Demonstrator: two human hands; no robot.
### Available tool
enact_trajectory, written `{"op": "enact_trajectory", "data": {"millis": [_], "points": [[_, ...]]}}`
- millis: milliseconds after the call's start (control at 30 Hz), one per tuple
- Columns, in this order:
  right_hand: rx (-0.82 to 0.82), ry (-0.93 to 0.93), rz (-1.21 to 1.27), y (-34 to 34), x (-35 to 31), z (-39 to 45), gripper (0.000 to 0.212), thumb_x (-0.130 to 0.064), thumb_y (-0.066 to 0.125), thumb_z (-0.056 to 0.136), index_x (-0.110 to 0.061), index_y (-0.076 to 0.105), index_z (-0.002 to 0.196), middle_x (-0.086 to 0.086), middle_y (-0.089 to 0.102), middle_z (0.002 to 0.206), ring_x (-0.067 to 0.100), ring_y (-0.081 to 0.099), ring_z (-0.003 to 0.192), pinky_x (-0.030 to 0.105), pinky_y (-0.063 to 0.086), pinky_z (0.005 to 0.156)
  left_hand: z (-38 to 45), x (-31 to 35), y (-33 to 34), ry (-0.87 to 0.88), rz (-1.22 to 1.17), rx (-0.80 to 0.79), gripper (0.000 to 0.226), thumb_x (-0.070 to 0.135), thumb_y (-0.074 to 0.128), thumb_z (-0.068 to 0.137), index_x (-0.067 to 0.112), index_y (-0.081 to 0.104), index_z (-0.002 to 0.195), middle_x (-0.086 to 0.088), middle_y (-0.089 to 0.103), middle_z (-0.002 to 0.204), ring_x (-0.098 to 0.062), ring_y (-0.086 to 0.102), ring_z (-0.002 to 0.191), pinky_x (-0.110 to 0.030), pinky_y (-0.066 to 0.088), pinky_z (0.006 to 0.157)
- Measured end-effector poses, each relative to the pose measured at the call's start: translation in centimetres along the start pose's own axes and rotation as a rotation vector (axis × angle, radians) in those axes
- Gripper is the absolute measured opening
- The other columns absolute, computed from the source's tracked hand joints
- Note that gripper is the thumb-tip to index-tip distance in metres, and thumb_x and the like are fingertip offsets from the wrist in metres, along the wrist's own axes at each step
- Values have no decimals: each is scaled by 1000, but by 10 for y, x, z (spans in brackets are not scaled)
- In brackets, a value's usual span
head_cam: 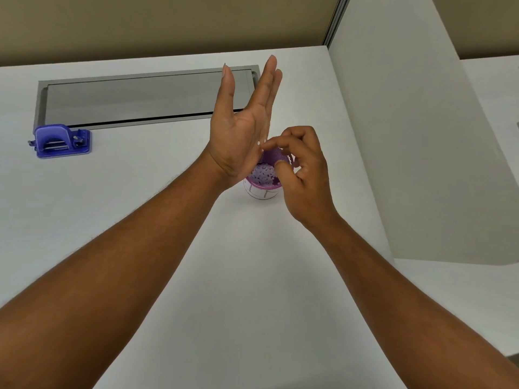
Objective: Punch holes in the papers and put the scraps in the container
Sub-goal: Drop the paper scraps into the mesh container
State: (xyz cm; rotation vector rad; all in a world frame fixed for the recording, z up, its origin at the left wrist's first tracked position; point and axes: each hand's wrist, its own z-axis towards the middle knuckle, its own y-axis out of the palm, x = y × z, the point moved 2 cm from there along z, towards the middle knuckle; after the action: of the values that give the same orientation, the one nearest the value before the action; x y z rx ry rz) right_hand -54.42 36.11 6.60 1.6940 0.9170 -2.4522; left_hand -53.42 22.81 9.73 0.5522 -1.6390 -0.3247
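A small purple mesh container (pixel 263 190) stands on the white desk (pixel 230 276), holding several pale paper scraps (pixel 264 174). My left hand (pixel 243 127) is held upright just above its left rim, fingers straight, palm facing right. A few white scraps (pixel 261 142) cling to the edge of that palm. My right hand (pixel 302 167) hovers over the container's right side with its fingers curled, the index fingertip touching the left palm's edge by those scraps. Nothing shows between its fingers. No sheets of paper are in view.
A blue hole punch (pixel 62 141) sits at the far left of the desk, in front of a long grey cable-tray lid (pixel 134 99). A white partition (pixel 407 130) rises along the desk's right side.
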Motion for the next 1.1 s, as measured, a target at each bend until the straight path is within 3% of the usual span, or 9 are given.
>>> {"op": "enact_trajectory", "data": {"millis": [133, 267, 400, 433, 533, 600, 733, 900, 1100], "points": [[-1, 62, 43, 0, -1, 4, 38, 2, 51, 90, -21, 68, 115, -1, 53, 118, 12, 58, 112, 14, 53, 86, 2, 4, 7, 20, -56, 2, 77, 66, -10, 104, 33, 12, 169, 10, 19, 176, -8, 21, 160, -12, 54, 85], [-3, 116, 48, 0, 1, 6, 30, 1, 51, 94, -11, 72, 112, 3, 56, 115, 19, 60, 113, 31, 61, 90, 5, 3, 7, 32, -28, 26, 75, 64, -10, 105, 33, 13, 169, 12, 19, 176, -5, 21, 159, -16, 40, 105], [49, 136, 86, 0, 1, 5, 32, -1, 49, 92, -10, 71, 113, 6, 58, 118, 18, 61, 110, 24, 58, 86, 7, 1, 2, 63, -28, 48, 77, 66, -8, 105, 30, 13, 170, 10, 17, 177, 7, 41, 141, -12, 56, 88], [47, 141, 88, 1, 0, 5, 33, -2, 49, 92, -11, 71, 116, 5, 57, 119, 18, 61, 112, 25, 59, 87, 7, -1, 1, 72, -5, 47, 79, 68, -8, 105, 29, 12, 170, 9, 16, 177, 10, 41, 139, -14, 56, 93], [26, 159, 87, 6, -1, 2, 32, -7, 48, 91, -9, 71, 113, 4, 56, 116, 22, 61, 114, 34, 62, 90, 7, -2, 0, 58, 184, 42, 84, 69, -10, 101, 24, 9, 169, 10, 8, 178, 0, 16, 161, -27, 22, 129], [35, 145, 86, 7, -4, 1, 28, -6, 48, 91, -10, 72, 103, 5, 57, 112, 18, 61, 110, 32, 61, 90, 7, -5, 0, 38, 183, 5, 84, 69, -10, 100, 24, 7, 169, 10, 5, 178, -3, 7, 163, -29, 9, 132], [128, 161, 28, 3, -4, 2, 27, -9, 49, 92, -8, 74, 103, 2, 57, 111, 15, 61, 107, 43, 59, 94, 8, -5, 0, 44, 57, 10, 79, 61, -17, 104, 23, 3, 170, 7, 5, 179, -8, 7, 163, -33, 19, 129], [67, 174, -60, 0, -4, 3, 40, -12, 47, 91, -14, 75, 119, 6, 56, 116, 25, 58, 114, 54, 51, 100, 6, -6, -1, 15, 54, -6, 79, 59, -22, 102, 29, 6, 170, 6, 10, 179, -15, 7, 165, -50, 3, 133], [60, 158, -49, 0, -2, 1, 32, -8, 47, 92, -14, 76, 105, 1, 54, 110, 23, 59, 111, 56, 52, 98, 4, -6, -3, 22, 71, -70, 82, 63, -20, 101, 29, 8, 170, 4, 16, 178, -16, 13, 164, -53, 5, 134]]}}
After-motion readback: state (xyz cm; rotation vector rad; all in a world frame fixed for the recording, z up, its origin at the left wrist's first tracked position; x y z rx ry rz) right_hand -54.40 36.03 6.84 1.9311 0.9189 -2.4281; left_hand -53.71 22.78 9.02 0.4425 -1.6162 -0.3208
